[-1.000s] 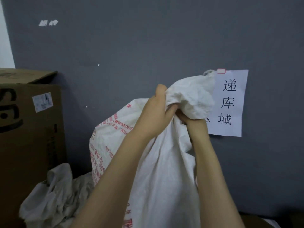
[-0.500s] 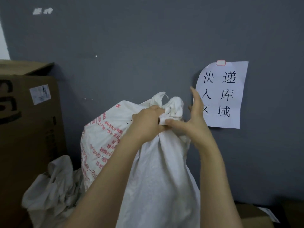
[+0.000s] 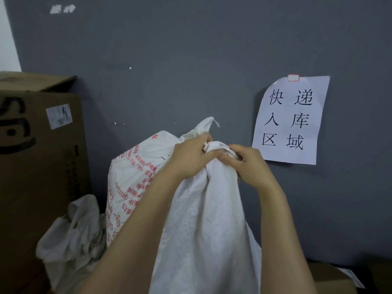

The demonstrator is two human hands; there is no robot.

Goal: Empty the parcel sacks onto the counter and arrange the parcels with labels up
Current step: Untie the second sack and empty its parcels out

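The fingers (image 3: 228,154) of the right hand (image 3: 247,164), straight half a second ago, are now curled round the gathered neck (image 3: 215,145) of the white sack (image 3: 203,230). The left hand (image 3: 188,160) grips the same neck from the other side. The neck sits just left of the paper notice (image 3: 290,119), lower than before. The sack appears unopened. Opening the neck is the likely step in hand. No parcels show.

Facing me, a dark grey wall (image 3: 191,49) carries a paper sign (image 3: 290,119) at three o'clock, with a big cardboard box (image 3: 38,166) at nine.
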